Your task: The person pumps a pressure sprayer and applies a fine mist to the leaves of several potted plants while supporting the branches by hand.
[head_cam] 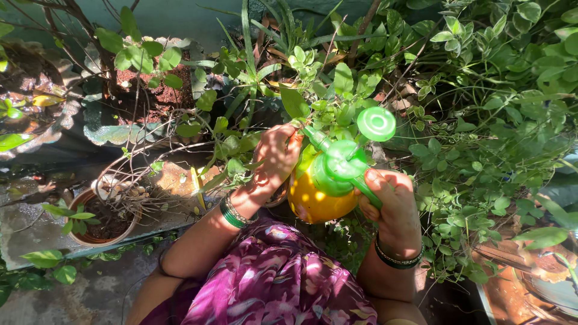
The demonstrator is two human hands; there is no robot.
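I see my right hand [394, 201] wrapped around the green handle of a yellow watering can [319, 192], fingers curled shut on it, wrist bent upward with dark bangles at the cuff. The can sits between both hands, low in front of my purple flowered dress [271, 283], its green spout and round sprinkler head [376, 123] pointing up into the leaves. My left hand [274, 159] reaches forward, palm down, fingers pressed against the can's left shoulder near the spout base, resting there rather than clamped; green bangles circle that wrist. To the left stands a clay pot [90, 235] with a small plant; bushy green plants [494, 120] crowd the right
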